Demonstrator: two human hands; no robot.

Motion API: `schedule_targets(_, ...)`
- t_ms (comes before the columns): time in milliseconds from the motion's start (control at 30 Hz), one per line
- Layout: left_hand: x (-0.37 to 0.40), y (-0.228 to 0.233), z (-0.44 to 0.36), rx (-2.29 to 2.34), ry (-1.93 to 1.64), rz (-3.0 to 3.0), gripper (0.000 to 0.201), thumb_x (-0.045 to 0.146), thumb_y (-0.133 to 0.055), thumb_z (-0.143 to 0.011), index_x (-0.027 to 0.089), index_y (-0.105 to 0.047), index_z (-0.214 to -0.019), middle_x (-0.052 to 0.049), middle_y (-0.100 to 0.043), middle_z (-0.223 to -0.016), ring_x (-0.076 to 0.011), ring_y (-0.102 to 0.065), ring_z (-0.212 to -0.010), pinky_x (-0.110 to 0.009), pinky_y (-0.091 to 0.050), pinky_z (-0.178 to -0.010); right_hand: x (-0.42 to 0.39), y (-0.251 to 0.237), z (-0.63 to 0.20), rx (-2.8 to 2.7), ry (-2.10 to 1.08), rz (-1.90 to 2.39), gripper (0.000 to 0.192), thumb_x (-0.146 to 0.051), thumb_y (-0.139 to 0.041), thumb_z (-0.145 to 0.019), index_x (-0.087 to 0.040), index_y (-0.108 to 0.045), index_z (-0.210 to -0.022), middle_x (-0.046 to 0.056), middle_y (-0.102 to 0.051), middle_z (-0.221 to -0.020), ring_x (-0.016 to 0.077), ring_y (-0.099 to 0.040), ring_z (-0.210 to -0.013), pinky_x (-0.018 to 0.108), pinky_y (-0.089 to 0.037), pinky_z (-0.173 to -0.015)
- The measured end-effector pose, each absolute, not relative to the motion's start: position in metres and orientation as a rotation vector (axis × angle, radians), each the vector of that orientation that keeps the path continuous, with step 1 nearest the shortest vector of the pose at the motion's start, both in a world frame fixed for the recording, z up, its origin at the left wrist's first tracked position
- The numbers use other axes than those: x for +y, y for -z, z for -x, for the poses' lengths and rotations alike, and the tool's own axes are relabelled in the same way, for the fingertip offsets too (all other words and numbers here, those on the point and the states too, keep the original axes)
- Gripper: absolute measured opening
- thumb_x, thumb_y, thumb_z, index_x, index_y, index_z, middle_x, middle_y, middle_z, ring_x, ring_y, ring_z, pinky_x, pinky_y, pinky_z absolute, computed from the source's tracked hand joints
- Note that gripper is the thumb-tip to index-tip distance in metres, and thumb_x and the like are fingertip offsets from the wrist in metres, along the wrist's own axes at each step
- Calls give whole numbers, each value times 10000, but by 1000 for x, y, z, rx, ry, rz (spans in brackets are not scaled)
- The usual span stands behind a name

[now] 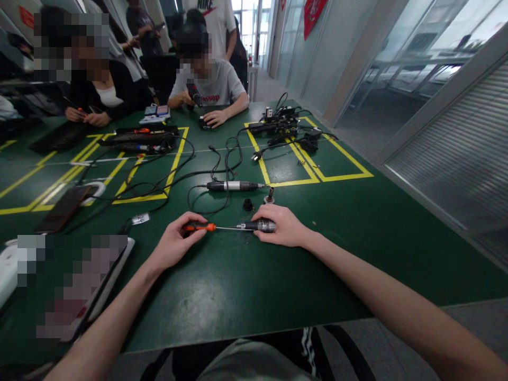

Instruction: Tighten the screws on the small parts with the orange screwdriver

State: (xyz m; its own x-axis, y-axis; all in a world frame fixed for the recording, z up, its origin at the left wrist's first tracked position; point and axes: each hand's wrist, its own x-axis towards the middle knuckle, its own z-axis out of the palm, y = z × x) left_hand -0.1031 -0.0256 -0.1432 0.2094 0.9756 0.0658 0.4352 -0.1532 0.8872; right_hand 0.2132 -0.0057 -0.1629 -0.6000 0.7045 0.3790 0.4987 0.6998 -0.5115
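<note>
Green covers the big tabletop (222,286), and yellow tape lines make boxes on it. Near the front edge, the left hand (174,244) is closed around the orange handle of a small screwdriver (210,227). The thin metal tip of the screwdriver points to the right and goes into the end of a small grey tool (260,226). The right hand (280,226) is wrapped around that grey tool and holds it down on the tabletop. Just behind the right hand sit a little black cap (248,205) and a small round metal part (269,198). A bit farther back lies a long black and silver tool (232,186) with a black cord (216,169) looping from it. More black cords and plugs lie in a pile (283,127) on the far right. Two other people sit at the far side, and their hands rest on the tabletop with small things.
</note>
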Motion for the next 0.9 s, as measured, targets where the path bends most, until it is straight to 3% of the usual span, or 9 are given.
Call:
schedule_targets(200,-25,144,101,1393,-939,-1661,357,502,-779,-750,183,-727,-900,-61,-748,-929,-206,-678,-813,-312,-544,-764,-6,163,-213,-2334,-480,913,146,-264,-694,-851,-195,-682,-979,61,-719,-928,212,-664,-830,340,-522,-759)
schedule_targets(433,-26,140,97,1415,-885,-1643,366,535,-712,-811,172,-727,-849,-5,-642,-679,-143,-550,-589,-252,-446,-573,-7,162,-213,-2334,-481,919,141,-263,-697,-846,-198,-680,-970,57,-719,-924,209,-660,-822,335,-520,-751)
schedule_targets(667,-27,138,104,1337,-915,-1609,369,443,-786,-730,208,-693,-999,-34,-696,-948,-219,-695,-897,-324,-564,-823,-7,161,-213,-2333,-470,898,148,-254,-694,-851,-173,-685,-975,74,-723,-926,216,-665,-829,345,-526,-762)
schedule_targets(800,-26,138,102,1358,-938,-1542,365,462,-806,-711,196,-687,-931,-39,-713,-947,-207,-689,-861,-317,-559,-802,-7,162,-214,-2337,-468,909,140,-254,-698,-850,-200,-681,-978,58,-722,-933,211,-665,-831,339,-527,-761)
schedule_targets(900,-26,139,98,1415,-967,-1527,353,483,-813,-711,184,-688,-853,-22,-706,-838,-164,-638,-719,-269,-511,-687,-7,162,-214,-2339,-469,906,143,-252,-701,-846,-201,-681,-979,58,-721,-932,212,-667,-834,338,-527,-762)
